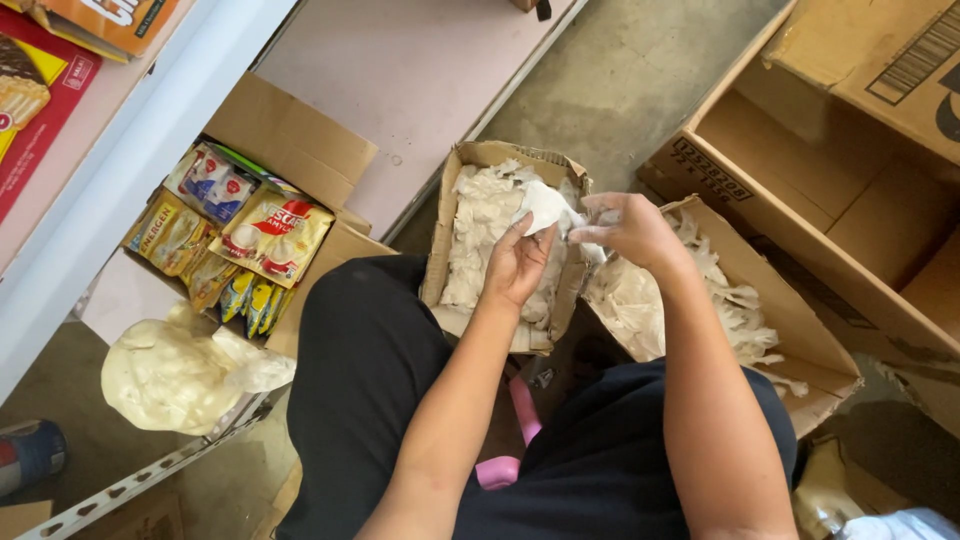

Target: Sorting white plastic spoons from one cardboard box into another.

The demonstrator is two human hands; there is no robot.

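From the head view, the left hand [517, 263] and the right hand [628, 228] met over a small cardboard box [452, 205] packed with crumpled white wrappers; between them was a white crumpled piece [548, 208], pinched by the right hand's closed fingertips at its right edge and backed by the left hand, whose fingers were half curled against it; the piece sat just above the box, at its right rim. It looked light, thin and limp, probably paper or soft plastic film, likely to crease or tear rather than break, and best taken by an edge with a light pinch; that was a judgement, since its material could not be told. Beside it on the right lay a second open box [800, 335] with more of the same scrap; to the left, a box of 5 or so sachet packs [262, 233] sat on a low shelf [400, 70], with a pale bag [180, 375] below it. The left hand's palm faced away; a pink object [520, 420] between the knees was mostly hidden; the large carton [840, 190] was cut off.
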